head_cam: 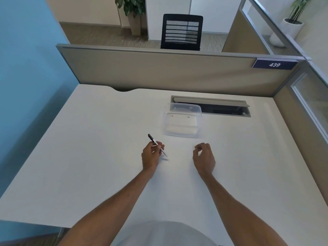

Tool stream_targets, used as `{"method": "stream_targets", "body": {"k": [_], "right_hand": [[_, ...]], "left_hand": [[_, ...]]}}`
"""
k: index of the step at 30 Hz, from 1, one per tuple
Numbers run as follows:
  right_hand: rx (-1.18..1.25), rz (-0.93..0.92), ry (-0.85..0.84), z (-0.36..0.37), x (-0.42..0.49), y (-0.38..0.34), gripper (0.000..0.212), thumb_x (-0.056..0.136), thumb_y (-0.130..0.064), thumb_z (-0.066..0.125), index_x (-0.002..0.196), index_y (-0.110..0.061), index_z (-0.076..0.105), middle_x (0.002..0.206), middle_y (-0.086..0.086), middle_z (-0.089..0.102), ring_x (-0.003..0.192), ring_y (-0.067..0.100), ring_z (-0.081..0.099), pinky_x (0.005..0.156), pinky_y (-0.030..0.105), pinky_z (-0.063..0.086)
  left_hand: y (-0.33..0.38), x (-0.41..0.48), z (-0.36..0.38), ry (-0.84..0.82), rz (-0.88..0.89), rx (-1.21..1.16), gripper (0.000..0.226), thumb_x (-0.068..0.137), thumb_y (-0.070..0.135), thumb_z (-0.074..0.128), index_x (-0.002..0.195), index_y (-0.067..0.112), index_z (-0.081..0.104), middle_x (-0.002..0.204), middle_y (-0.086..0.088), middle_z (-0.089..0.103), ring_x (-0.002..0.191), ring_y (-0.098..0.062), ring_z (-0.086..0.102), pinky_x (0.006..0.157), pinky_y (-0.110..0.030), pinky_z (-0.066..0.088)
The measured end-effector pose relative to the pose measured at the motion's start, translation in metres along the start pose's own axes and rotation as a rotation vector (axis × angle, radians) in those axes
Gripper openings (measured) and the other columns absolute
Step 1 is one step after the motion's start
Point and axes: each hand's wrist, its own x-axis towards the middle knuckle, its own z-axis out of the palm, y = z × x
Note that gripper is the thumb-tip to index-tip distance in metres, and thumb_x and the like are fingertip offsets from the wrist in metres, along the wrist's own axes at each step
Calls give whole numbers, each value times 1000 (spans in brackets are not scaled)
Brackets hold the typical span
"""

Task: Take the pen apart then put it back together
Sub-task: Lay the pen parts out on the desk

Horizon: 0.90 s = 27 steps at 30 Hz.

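A pen [153, 140] with a black cap end and a clear barrel is held slanted in my left hand [150, 156]; the black end points up and away to the left, the tip down toward the white desk [88, 148]. My fingers pinch it at mid-barrel and hide that part. My right hand [204, 158] hovers a short way to the right of the pen, apart from it. Its fingers are loosely curled and nothing shows in them.
A clear plastic container [182, 121] stands just beyond both hands. Behind it is an open cable slot [221, 108] in the desk. A beige partition [159, 71] closes the far edge, with a glass-panelled one on the right.
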Motion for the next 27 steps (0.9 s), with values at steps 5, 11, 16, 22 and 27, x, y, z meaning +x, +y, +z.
{"method": "stream_targets", "body": {"k": [5, 11, 16, 22, 27], "right_hand": [[-10, -40, -49, 1, -6, 2, 17, 106, -13, 58, 117, -17, 70, 122, -5, 68, 97, 27, 72, 84, 38, 57], [1, -46, -54, -2, -4, 1, 18, 106, -12, 57, 117, -17, 71, 123, -6, 68, 97, 26, 71, 83, 36, 54], [19, -57, -111, -2, -2, -1, 20, 105, -11, 56, 114, -17, 72, 121, -7, 70, 97, 24, 69, 86, 36, 54], [40, -92, -219, 6, -6, -3, 19, 107, -13, 56, 112, -18, 74, 120, -7, 73, 86, 20, 67, 88, 39, 58], [48, -80, -259, 10, -7, -7, 21, 107, -12, 56, 113, -17, 75, 122, -4, 75, 95, 26, 73, 89, 43, 61]], "left_hand": [[2, -13, 5, -66, 206, 264, 15, 105, 9, 66, 113, 2, 78, 115, -7, 84, 113, -23, 80, 110, -44, 58], [0, -27, 15, -116, 253, 326, 15, 106, 14, 67, 113, 7, 78, 113, -1, 84, 112, -18, 80, 108, -43, 60], [13, -26, 17, -117, 276, 354, 16, 108, 18, 65, 114, 10, 77, 116, 1, 84, 115, -16, 80, 107, -43, 60], [26, -17, 14, -88, 278, 344, 15, 108, 19, 64, 113, 10, 75, 115, 0, 84, 112, -17, 81, 106, -43, 60], [37, 0, 6, 5, 214, 193, 19, 108, 14, 63, 117, 2, 74, 113, -12, 83, 109, -26, 81, 102, -48, 63]]}}
